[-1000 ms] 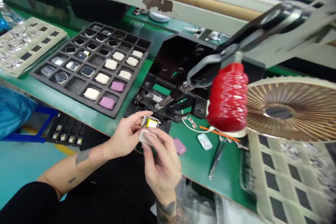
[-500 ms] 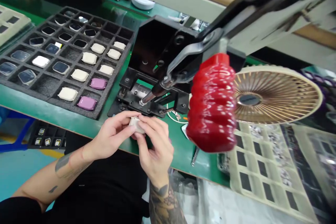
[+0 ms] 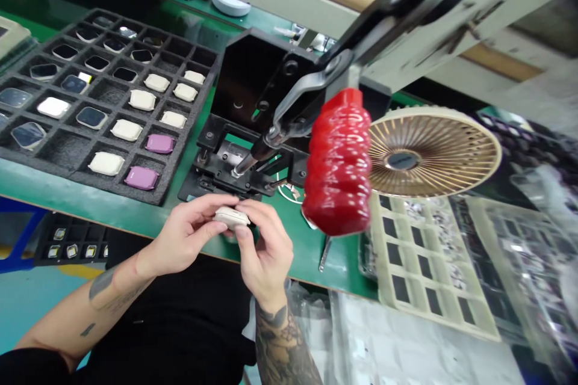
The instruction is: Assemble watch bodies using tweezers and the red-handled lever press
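Your left hand (image 3: 178,237) and right hand (image 3: 268,243) are both pinching one cream case (image 3: 231,217) — meanwhile your black tray (image 3: 70,149) has seven cream pieces (image 3: 126,130) and two purple pieces (image 3: 141,178).

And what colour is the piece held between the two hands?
The held piece is off-white, seen best in the head view.

Left grip (image 3: 178,236) and right grip (image 3: 266,245) pinched a cream watch casing (image 3: 231,217), a red-handled lever press (image 3: 295,90) stood just beyond, a dark compartment tray (image 3: 70,149) lay leftward on the green tabletop (image 3: 345,271).
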Tool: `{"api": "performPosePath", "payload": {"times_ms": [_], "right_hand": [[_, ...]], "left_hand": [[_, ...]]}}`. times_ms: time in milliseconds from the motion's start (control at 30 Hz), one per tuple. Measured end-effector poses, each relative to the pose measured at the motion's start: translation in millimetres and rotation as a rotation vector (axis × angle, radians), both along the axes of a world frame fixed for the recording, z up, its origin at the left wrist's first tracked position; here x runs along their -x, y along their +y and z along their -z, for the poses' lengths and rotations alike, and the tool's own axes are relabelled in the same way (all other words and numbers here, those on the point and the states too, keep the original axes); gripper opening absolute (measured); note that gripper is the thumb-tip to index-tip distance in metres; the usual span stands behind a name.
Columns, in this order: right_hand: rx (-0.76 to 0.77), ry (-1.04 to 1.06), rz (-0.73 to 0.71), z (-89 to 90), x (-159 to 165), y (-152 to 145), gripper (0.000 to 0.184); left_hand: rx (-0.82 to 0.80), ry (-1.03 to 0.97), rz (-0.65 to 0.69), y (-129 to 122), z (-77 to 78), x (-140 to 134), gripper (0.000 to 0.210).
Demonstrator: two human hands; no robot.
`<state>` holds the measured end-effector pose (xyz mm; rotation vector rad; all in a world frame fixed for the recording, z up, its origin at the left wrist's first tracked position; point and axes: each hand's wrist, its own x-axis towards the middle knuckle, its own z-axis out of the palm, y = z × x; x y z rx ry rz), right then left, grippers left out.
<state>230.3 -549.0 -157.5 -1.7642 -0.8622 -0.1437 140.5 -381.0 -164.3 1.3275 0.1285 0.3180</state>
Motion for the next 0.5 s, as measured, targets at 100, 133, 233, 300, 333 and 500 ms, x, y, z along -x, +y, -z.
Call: {"api": "performPosePath", "payload": {"times_ms": [100,133,233,300,333,500], "right_hand": [[-0.017,-0.009,-0.004,-6.9,2,3,0.016],[-0.022,-0.007,-0.005,-8.6,3,4,0.014],[-0.031,0.008,-0.002,-10.9,10,7,0.011],[-0.018,0.012,0.000,-13.7,13,6,0.012],[0.001,-0.002,-0.005,-17.2,12,5,0.012],[0.039,-0.301,0.178,-68.0,-17,9,0.036]], "left_hand": [[-0.123,-0.041,0.005,3,0.8,2,0.032],[-0.187,-0.069,-0.017,3,0.7,3,0.031],[-0.351,-0.165,-0.120,2,-0.3,6,0.032],[-0.372,-0.190,-0.180,-1,-1.5,7,0.030],[-0.351,-0.180,-0.195,-2,-2.2,6,0.028],[0.054,-0.038,-0.176,-6,-6.1,-5,0.027]]}}
